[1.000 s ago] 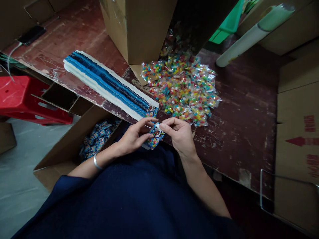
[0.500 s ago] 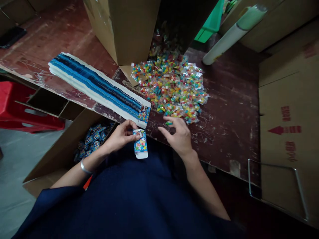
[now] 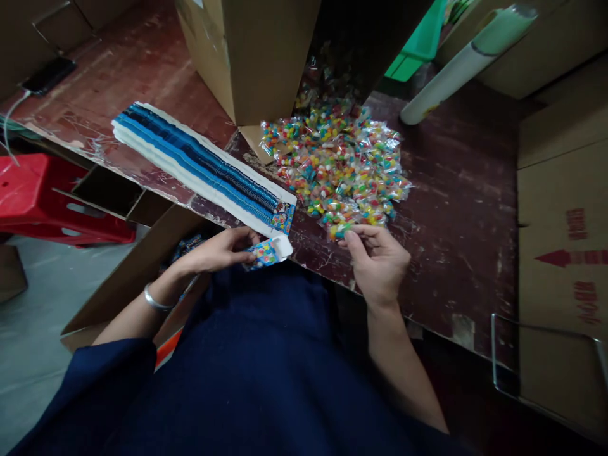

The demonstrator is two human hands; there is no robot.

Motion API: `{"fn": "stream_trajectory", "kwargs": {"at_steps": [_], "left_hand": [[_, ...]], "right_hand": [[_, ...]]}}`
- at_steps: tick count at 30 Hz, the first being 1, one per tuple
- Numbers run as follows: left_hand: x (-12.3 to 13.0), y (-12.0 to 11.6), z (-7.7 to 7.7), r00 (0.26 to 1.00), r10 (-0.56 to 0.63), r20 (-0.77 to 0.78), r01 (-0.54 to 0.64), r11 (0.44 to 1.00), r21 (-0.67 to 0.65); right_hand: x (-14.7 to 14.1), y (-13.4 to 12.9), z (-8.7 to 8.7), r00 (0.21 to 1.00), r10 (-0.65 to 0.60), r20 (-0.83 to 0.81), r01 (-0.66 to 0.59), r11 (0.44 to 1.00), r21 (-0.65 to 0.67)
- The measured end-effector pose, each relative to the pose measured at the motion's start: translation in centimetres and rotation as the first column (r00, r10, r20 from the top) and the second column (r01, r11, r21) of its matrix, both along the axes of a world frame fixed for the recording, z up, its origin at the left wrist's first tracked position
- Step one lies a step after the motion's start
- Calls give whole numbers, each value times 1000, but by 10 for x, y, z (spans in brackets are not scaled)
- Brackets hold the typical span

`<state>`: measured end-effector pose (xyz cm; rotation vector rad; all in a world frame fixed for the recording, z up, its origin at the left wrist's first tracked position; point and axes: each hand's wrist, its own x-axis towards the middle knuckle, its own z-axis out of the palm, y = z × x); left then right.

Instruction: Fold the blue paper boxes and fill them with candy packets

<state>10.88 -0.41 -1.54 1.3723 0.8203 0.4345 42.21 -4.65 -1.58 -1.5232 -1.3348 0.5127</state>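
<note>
Between the thumb and fingers of my left hand (image 3: 225,250) is a small blue printed box (image 3: 268,252), its open end turned to the right. My right hand (image 3: 381,263) pinches a small clear packet of colored candies (image 3: 340,231) at the near edge of the pile. That pile of candy packets (image 3: 342,164) spreads over the dark red table (image 3: 456,209). A long row of flat blue and white cartons (image 3: 199,168) lies to the left, its near end just above the box.
A tall cardboard box (image 3: 266,63) stands behind the packets. Further right are a white tube (image 3: 465,69), a green bin (image 3: 415,47) and a large carton (image 3: 565,190). A red stool (image 3: 33,196) and an open carton (image 3: 118,285) are at the left, below the table.
My left hand has turned the small box from hanging down to pointing right. My right hand, formerly open, has moved right and closed on a candy packet. The view has shifted slightly.
</note>
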Motion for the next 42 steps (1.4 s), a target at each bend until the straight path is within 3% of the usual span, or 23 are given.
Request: {"fn": "stream_trajectory", "kwargs": {"at_steps": [3, 6, 10, 13, 17, 20, 22, 24, 27, 29, 32, 34, 42], "left_hand": [[28, -9, -9, 985, 133, 113, -124, 989, -84], [48, -16, -9, 971, 145, 189, -126, 986, -110], [57, -23, -6, 956, 172, 236, -138, 978, -157], [58, -29, -8, 952, 207, 223, -173, 971, -163], [60, -36, -7, 962, 234, 143, -227, 972, -62], [64, -38, -4, 958, 268, 105, -279, 955, 99], [66, -39, -2, 956, 270, 113, -285, 947, 150], [68, -40, -1, 948, 281, 149, -302, 941, 150], [70, -42, 1, 926, 303, 224, -331, 938, 101], [71, -44, 3, 912, 304, 274, -332, 941, 62], [73, -45, 4, 887, 314, 340, -334, 943, 1], [75, -45, 3, 868, 333, 367, -340, 939, -47], [82, -40, -5, 813, 441, 381, -430, 895, -119]], "right_hand": [[-19, -5, 21, 976, 104, -190, -116, 992, -57], [-30, -5, 27, 964, 193, -184, -209, 975, -74], [-31, 0, 28, 960, 279, 41, -279, 960, -10], [-26, 5, 33, 910, 316, 268, -331, 943, 14], [-23, 12, 37, 828, 386, 408, -403, 914, -47], [-26, 14, 35, 801, 521, 295, -511, 852, -117], [-29, 13, 33, 831, 527, 177, -510, 849, -134], [-30, 13, 31, 850, 520, 86, -507, 851, -135], [-30, 11, 28, 796, 604, -44, -603, 784, -150], [-30, 7, 25, 812, 565, -150, -583, 801, -139], [-37, 0, 17, 888, 355, -290, -400, 910, -109], [-44, -6, 10, 895, 291, -340, -337, 938, -84], [-63, -10, -9, 957, 278, -82, -265, 954, 144]]}}
